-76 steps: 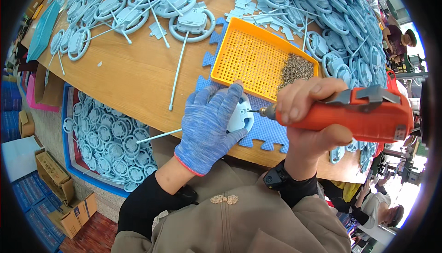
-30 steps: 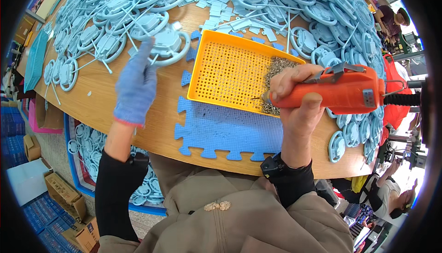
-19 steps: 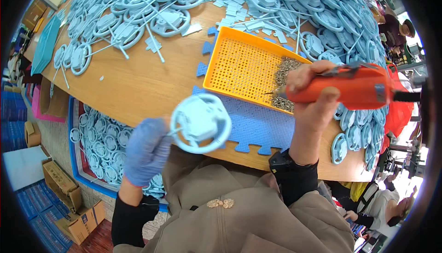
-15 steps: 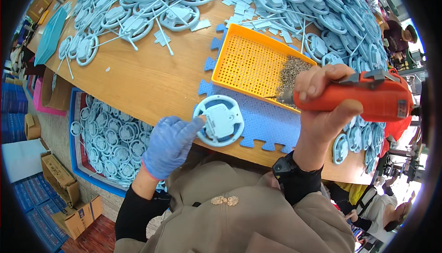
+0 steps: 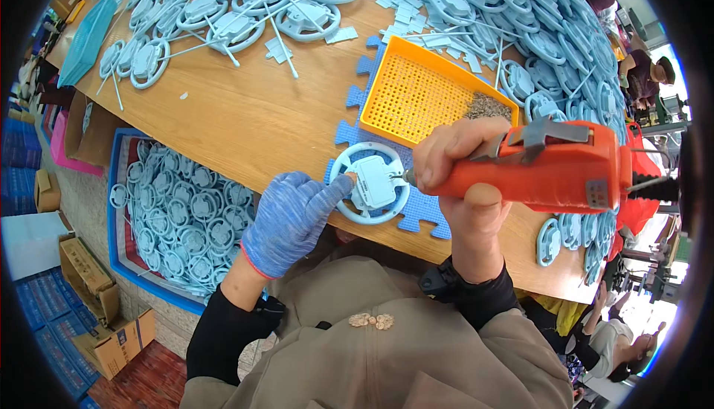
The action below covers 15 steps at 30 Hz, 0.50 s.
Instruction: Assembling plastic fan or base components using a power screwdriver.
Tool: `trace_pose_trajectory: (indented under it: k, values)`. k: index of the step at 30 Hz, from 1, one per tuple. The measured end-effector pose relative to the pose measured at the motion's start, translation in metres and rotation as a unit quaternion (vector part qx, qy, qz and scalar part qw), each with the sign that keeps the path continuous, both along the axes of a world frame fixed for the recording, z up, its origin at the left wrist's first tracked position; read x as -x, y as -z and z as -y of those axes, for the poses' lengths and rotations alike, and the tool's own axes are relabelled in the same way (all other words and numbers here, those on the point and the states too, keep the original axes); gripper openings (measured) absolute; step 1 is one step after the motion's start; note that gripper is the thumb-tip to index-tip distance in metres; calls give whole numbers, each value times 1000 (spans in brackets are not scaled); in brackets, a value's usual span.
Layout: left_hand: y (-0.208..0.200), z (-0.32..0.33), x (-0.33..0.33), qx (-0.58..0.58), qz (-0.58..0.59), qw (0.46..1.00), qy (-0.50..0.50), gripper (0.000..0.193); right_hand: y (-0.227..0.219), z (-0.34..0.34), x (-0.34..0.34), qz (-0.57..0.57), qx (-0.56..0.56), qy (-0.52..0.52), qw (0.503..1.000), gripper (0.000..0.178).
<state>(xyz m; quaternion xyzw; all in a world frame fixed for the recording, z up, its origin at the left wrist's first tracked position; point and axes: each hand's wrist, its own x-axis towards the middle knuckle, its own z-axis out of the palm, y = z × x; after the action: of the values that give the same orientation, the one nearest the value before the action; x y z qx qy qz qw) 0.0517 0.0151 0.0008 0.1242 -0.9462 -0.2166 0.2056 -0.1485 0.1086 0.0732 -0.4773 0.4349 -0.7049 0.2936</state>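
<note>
A light-blue plastic steering-wheel-shaped part (image 5: 375, 186) lies on a blue foam mat (image 5: 430, 216) at the table's front edge. My left hand (image 5: 290, 212), in a blue knit glove, is closed on its left rim, a bare fingertip against the hub. My right hand (image 5: 476, 230) is bare and wrapped round a red electric screwdriver (image 5: 547, 167). The screwdriver points left, its tip at the right side of the hub; whether it touches a screw is too small to tell. Just behind, a yellow perforated tray (image 5: 405, 89) holds many small screws (image 5: 487, 106) at its right end.
Blue wheel parts (image 5: 454, 4) and thin rods heap along the table's back and right. Flat blue pieces (image 5: 405, 15) lie before them. A blue-rimmed bin (image 5: 115, 223) full of wheel parts stands below left, cartons (image 5: 119, 346) beyond. Other people (image 5: 617, 346) are at the right.
My right hand has brought the screwdriver left and down from the screw tray to the wheel part. My left hand and the part appear slightly farther right, as the whole view has shifted.
</note>
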Motion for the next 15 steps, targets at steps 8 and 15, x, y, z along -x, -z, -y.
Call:
trace_pose_trajectory:
  k: [8,15]
  values:
    - [-10,4,-1,36,24,999,-27,47,7,14,-9,-1,-35,-23,999,54]
    - [-25,-16,-58,97,-3,992,-76,37,11,-2,8,183,3,-40,982,47]
